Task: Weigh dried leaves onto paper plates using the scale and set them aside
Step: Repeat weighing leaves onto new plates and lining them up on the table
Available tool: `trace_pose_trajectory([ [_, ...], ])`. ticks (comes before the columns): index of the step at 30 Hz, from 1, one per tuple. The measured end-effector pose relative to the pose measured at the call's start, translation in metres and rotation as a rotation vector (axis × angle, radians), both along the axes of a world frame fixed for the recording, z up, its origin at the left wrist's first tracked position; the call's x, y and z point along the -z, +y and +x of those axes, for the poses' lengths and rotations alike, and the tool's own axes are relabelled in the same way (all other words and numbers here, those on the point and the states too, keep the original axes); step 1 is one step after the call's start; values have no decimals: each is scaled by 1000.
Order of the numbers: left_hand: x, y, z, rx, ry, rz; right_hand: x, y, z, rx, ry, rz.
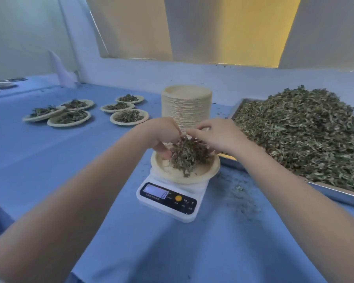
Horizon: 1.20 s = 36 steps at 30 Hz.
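Both hands, the left hand [164,135] and right hand [217,137], curl their fingers round a clump of dried leaves [189,153] over the paper plate [194,178] on the scale [170,199], mid-portioning; next, probably release and check the display.

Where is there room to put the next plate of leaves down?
The blue cloth lies bare left of the white digital scale, below the six filled paper plates. Crowded: the steel tray of dried leaves on the right, loose crumbs beside it, the tall plate stack behind.
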<state>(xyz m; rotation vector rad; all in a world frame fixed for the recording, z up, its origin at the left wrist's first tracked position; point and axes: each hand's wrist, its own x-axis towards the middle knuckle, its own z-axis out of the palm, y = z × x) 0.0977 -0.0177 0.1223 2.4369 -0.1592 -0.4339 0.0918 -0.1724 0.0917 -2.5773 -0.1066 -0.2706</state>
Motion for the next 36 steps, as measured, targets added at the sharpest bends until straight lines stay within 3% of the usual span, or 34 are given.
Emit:
trace_pose_trajectory([
  [15, 14, 4, 5, -54, -123, -278, 12, 7, 0, -22, -86, 116],
  [24, 22, 12, 15, -70, -149, -275, 24, 2, 8, -50, -122, 168],
  [30, 27, 13, 21, -90, -166, -300, 27, 1, 11, -110, -11, 76],
  [36, 28, 8, 21, -97, -178, -344, 24, 16, 8, -178, 71, -270],
])
